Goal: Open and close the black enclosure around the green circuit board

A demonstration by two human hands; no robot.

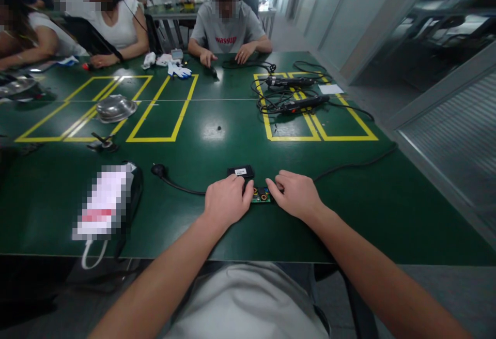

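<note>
A small green circuit board (261, 195) with copper-coloured ring parts lies between my hands, close to the table top. My left hand (229, 198) is closed on its left end, the thumb resting along the board. At the board's right end, my right hand (296, 194) has its fingers curled over; what they hold is hidden beneath them. Just beyond the board sits a black plastic cover (241, 172) with a white label. A black cable with a plug (158, 170) runs to my left hand, and another black cable (349, 165) leads off to the right from my right hand.
On the green table (174, 235) stands a blurred-out device (103, 202) at left. Farther off are a metal bowl (115, 108), a dark metal part (103, 142), corded black tools (304, 104) and gloves (179, 71). A person (231, 31) works opposite; others sit at left.
</note>
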